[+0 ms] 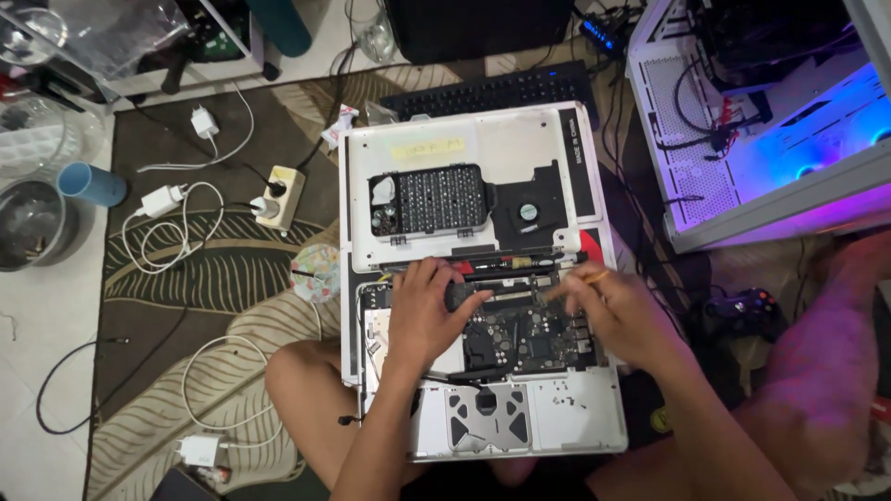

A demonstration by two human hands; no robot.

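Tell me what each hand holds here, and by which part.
Left hand grips a dark tool handle near its end, over the opened laptop. Right hand pinches a thin yellowish stick; the grip's place on it is unclear.

Silver aluminium laptop shell [566, 422], opened: dark green-black circuit board [534, 339] inside. Removed silver bottom cover [520, 139] carries a pale yellow sticky note [425, 147] and a black rectangular bit case [436, 199] dotted with grey bits. Brown rug [186, 278] has cream leaf stripes. White chargers [162, 199], light blue cup [91, 184], white PC case [742, 121] glowing blue-purple.
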